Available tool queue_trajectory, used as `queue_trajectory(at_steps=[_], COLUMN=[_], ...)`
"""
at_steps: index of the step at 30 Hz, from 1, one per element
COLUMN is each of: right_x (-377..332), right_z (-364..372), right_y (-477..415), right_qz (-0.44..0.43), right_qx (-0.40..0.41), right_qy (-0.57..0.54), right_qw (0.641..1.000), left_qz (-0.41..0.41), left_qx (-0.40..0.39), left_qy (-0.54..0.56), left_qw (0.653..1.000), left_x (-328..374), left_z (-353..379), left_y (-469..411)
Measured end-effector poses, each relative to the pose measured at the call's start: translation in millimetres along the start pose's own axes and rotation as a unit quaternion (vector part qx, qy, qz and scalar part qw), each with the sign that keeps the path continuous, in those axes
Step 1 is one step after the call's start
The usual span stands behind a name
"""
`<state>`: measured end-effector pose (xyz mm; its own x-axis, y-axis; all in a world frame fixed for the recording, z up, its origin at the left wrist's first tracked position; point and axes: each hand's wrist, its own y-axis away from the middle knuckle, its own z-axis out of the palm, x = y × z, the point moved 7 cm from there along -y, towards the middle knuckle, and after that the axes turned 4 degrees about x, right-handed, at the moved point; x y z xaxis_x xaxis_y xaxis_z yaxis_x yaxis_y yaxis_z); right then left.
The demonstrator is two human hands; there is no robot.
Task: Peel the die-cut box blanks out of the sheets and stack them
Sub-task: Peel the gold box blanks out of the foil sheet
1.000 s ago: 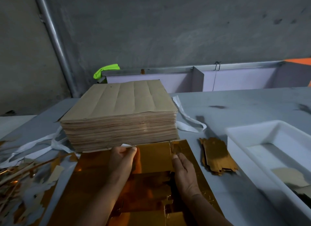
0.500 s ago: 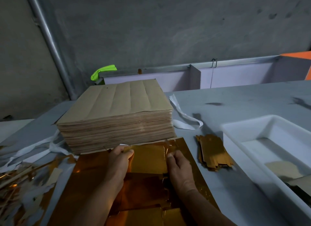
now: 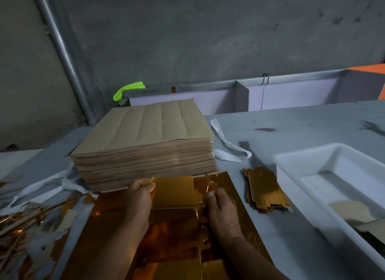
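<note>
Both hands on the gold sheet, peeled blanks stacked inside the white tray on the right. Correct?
Not quite. In the head view the peeled blanks lie stacked on the table just left of the white tray, not inside it. Left hand and right hand are on the gold sheet.

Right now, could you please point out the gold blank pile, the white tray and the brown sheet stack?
Gold blank pile (image 3: 264,191): head view, top blank.
White tray (image 3: 289,167): head view, left rim.
Brown sheet stack (image 3: 145,131): head view, top sheet.
</note>
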<state>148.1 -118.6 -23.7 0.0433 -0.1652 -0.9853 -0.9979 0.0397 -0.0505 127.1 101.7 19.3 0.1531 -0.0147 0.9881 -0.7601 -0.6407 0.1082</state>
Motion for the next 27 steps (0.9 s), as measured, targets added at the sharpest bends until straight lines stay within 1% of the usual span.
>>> queue_trajectory(at_steps=[2, 4, 7, 10, 12, 20, 27], right_x=[0, 0, -3, -2, 0, 5, 5], right_z=[0, 1, 5, 8, 10, 12, 13], right_y=[1, 3, 7, 7, 6, 4, 4], right_qz=[0.001, 0.010, 0.012, 0.011, 0.026, 0.030, 0.027], right_qx=[0.000, -0.003, -0.031, -0.060, -0.071, -0.080, -0.082], right_qy=[0.001, -0.029, -0.070, -0.039, -0.026, 0.009, 0.030], right_qw=[1.000, 1.000, 0.997, 0.997, 0.997, 0.996, 0.996], left_qz=[-0.001, -0.001, 0.008, 0.015, 0.019, 0.033, 0.038], left_qx=[0.003, 0.003, 0.004, 0.008, 0.014, 0.043, 0.046], left_qy=[0.004, 0.006, 0.004, 0.002, -0.002, 0.001, 0.006], left_qw=[1.000, 1.000, 1.000, 1.000, 1.000, 0.999, 0.998], left_x=[1, 2, 3, 3, 2, 3, 8], left_z=[1, 2, 2, 3, 3, -3, -8], left_y=[0, 1, 2, 2, 1, -4, -3])
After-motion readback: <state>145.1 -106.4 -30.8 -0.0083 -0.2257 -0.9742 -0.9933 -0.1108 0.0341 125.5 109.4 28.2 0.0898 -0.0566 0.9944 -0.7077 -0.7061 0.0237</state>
